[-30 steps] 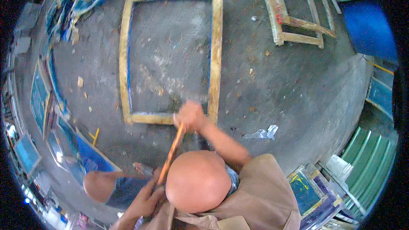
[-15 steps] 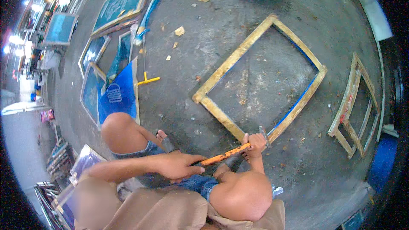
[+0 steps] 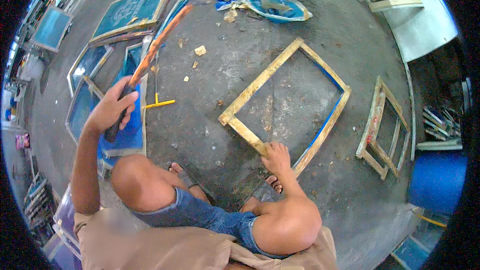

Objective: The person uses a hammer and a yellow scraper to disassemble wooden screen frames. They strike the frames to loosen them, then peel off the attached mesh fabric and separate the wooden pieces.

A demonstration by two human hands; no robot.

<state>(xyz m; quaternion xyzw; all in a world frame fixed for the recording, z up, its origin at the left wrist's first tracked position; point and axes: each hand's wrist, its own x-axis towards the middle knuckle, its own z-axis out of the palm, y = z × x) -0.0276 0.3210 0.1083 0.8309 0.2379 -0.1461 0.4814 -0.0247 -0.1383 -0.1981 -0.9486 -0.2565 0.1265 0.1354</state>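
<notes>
My left hand (image 3: 114,107) is raised at the left, closed around the black grip of a hammer (image 3: 159,42). The hammer's orange shaft slants up and away, and its blurred metal head is at the far end. On the floor ahead lies a rectangular wooden frame (image 3: 267,79) with a strip of blue along its inner right edge. At the frame's near side, my right hand (image 3: 276,159) is closed over the wood close to the near corner. Part of that corner is hidden behind the hand and wrist.
Left of me lie mesh screens in frames (image 3: 131,12) and a blue sheet (image 3: 131,132). A yellow-handled tool (image 3: 161,103) is nearby. Blue scraps (image 3: 277,7) are heaped at the far side. Another wooden frame (image 3: 372,120) lies right, near a blue container (image 3: 436,181).
My left hand has swung the hammer up to the left, from low across my knees. My right hand has let go of the hammer's head end and taken hold of the wooden frame.
</notes>
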